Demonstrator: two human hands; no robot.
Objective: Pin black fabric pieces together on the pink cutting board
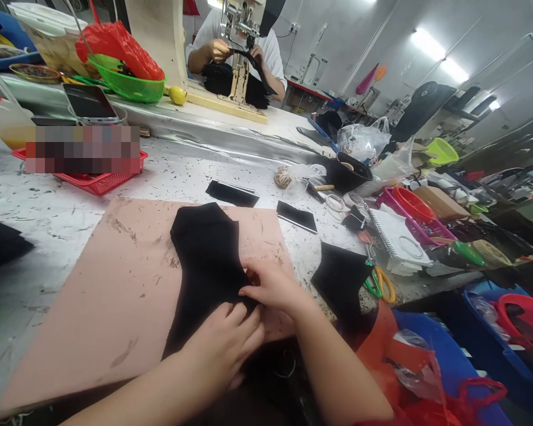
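A black fabric piece with a curved outline lies on a pink sheet at the table's front. My left hand rests over the near right part of the fabric, its fingers curled around the edge. Just beyond it, my right hand pinches the right edge of the same piece between thumb and fingers. The left fingertips are partly hidden. To the right lies another black piece, beside scissors with green and yellow handles.
Two black strips lie beyond the sheet. A red basket and a phone are at the left. Across the table a person works at a sewing machine. Blue bins stand at the lower right.
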